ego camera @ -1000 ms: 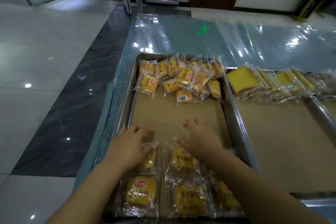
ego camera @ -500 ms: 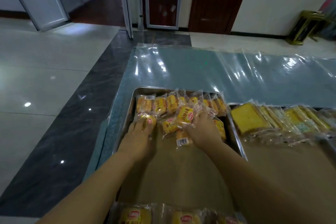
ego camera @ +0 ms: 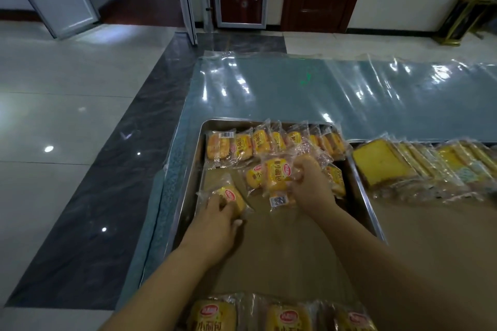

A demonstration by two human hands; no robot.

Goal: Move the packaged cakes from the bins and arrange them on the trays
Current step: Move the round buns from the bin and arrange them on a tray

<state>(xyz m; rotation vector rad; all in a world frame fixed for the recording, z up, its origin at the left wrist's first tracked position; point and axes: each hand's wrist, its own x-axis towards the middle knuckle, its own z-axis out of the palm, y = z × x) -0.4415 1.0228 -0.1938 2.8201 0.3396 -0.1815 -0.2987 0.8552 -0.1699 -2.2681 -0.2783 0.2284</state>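
A steel tray (ego camera: 185,196) lined with brown paper holds a row of small packaged cakes (ego camera: 243,146) along its far edge. My left hand (ego camera: 219,219) grips one yellow packaged cake (ego camera: 231,196) near the tray's left side. My right hand (ego camera: 309,183) is closed on the wrapper of another packaged cake (ego camera: 277,173) amid a loose cluster just in front of the row. More packaged cakes (ego camera: 212,314) lie at the bottom edge of the view, near my body.
A second tray (ego camera: 430,236) to the right carries a row of larger wrapped sponge slices (ego camera: 379,162). Shiny plastic sheeting (ego camera: 322,88) covers the table beyond the trays. Tiled floor lies to the left; doors and a gold stand (ego camera: 462,16) stand at the back.
Both hands moved from the near packs to the far end of the tray. The left hand took hold of a cake and drew it back; the right closed on another.
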